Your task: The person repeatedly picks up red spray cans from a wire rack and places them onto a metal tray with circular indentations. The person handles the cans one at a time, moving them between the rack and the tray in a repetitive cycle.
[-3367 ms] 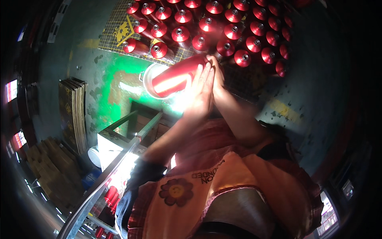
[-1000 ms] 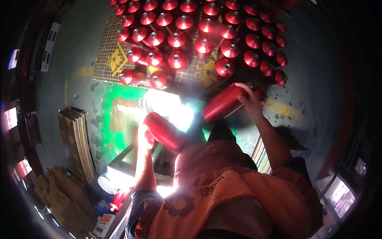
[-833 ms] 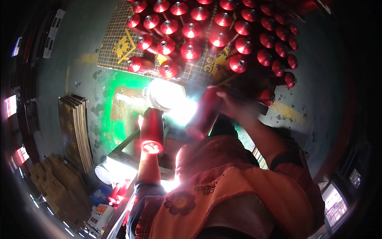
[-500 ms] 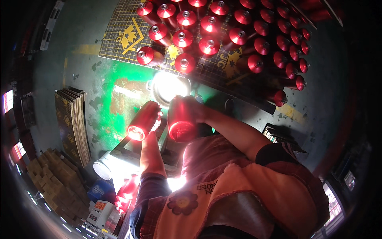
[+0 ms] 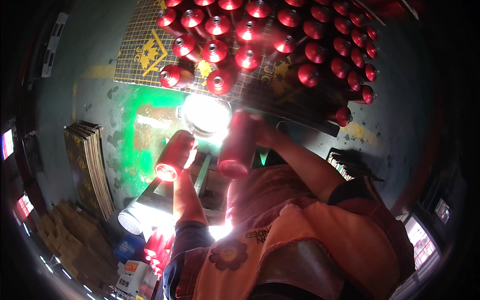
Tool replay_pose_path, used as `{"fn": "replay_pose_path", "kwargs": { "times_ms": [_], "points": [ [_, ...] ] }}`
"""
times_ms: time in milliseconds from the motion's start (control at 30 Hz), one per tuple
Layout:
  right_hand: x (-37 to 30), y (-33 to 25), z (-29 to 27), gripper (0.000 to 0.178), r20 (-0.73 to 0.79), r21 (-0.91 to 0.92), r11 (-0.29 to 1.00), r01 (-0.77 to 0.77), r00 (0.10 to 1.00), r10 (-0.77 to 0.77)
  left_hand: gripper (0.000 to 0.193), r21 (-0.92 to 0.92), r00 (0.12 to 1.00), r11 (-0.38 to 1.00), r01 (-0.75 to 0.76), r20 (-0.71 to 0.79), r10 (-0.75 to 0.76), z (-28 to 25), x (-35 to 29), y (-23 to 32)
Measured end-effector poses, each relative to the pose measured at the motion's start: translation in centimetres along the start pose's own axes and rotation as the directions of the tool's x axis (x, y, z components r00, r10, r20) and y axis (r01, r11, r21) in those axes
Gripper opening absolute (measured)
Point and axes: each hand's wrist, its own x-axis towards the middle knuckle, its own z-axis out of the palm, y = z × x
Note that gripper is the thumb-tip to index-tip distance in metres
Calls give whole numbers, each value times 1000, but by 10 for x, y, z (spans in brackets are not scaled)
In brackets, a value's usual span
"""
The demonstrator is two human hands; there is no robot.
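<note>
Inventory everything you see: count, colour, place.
Left held bottle: one, red, left of centre
Right held bottle: one, red, centre
Standing bottles: over two dozen, red, top
Patterned board: one seen, black and yellow, beneath them
Handled pot: one, silvery, near centre
Left panel stack: one, dark, left
Right panel stack: one, dark, right
Cardboard boxes: several, brown, lower left
Drum: one, white, lower left
Container: one, blue, lower left
Control box: one, white, bottom left
Glare-blurred objects: several, red, lower left
Floor: one, green-grey, throughout
Apron: one, orange, bottom
Left hand: one, bare, on left held bottle
Right hand: one, bare, on right held bottle
</note>
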Motion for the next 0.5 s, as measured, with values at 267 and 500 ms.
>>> {"fn": "replay_pose_path", "kwargs": {
  "times_ms": [267,500],
  "points": [
    [-149,-122,9,47,-225,-958,56,-281,619,-753,45,694,867,624,-359,1,498,174,48,-12],
    [-161,-120,-37,45,-80,-829,-198,-523,462,-883,38,789,596,-39,-613,494,633,291,132,-109]
  ]
}}
